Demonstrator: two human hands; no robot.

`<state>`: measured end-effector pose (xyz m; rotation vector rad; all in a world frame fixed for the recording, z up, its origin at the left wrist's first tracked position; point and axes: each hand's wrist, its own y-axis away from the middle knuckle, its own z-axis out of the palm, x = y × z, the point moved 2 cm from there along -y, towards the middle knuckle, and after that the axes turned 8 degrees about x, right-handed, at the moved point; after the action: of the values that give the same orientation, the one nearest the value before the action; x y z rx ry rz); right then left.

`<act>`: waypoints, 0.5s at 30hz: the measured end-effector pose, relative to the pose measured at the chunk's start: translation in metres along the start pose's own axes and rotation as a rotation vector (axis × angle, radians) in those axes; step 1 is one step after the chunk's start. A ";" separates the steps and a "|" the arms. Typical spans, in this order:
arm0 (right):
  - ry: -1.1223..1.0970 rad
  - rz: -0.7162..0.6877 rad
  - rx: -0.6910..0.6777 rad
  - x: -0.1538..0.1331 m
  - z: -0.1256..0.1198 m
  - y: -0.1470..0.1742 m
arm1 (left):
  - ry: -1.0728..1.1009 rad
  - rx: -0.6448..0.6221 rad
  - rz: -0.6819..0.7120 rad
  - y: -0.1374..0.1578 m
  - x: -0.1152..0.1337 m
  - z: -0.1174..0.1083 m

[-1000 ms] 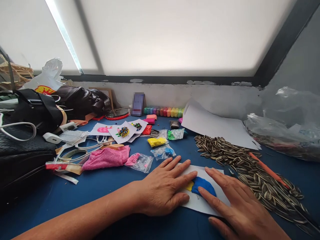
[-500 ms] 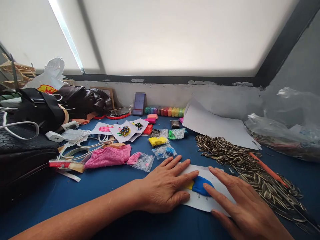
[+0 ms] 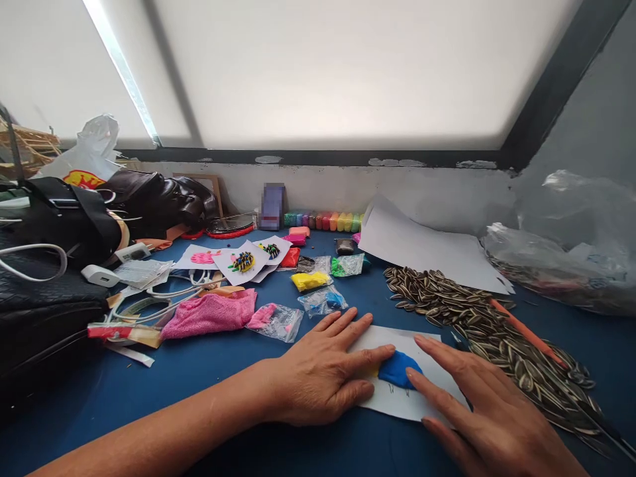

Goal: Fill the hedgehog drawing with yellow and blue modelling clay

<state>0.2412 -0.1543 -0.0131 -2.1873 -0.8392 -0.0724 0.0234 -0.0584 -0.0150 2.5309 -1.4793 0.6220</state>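
Note:
Flat blue clay [image 3: 399,370] lies spread on a white paper sheet [image 3: 392,405], with short drawn pen marks below it. My left hand [image 3: 330,371] rests flat on the sheet's left part, fingers stretched out, its index fingertip at the blue clay's upper left edge. A bit of yellow clay [image 3: 374,368] shows beneath that hand; most of it is hidden. From the right, my right hand [image 3: 489,404] reaches over the sheet with fingers apart, one fingertip touching the blue clay's right edge. Neither hand grips anything.
Sunflower seeds [image 3: 497,338] are heaped at the right with an orange stick [image 3: 529,333] on them. Bags of yellow clay [image 3: 311,281] and pink clay [image 3: 275,321] lie beyond my hands. A pink towel [image 3: 211,314], decorated cards [image 3: 242,261] and a black bag [image 3: 50,311] are leftward.
The whole view has shifted slightly, so objects sit a little further left. Both hands hold nearly the same place on the paper, the right fingertip still at the blue clay's edge.

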 end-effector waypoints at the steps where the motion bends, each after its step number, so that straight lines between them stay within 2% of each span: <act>1: 0.006 -0.009 -0.006 0.000 0.000 0.000 | -0.003 0.002 0.004 0.000 0.000 0.000; 6: -0.003 -0.047 -0.071 0.002 0.000 0.003 | -0.008 -0.002 0.010 0.000 0.000 0.000; 15: 0.013 -0.106 -0.035 0.002 0.002 0.003 | 0.001 0.002 0.008 0.000 0.002 -0.002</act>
<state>0.2435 -0.1531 -0.0160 -2.1712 -0.9521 -0.1546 0.0240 -0.0590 -0.0122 2.5269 -1.4897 0.6258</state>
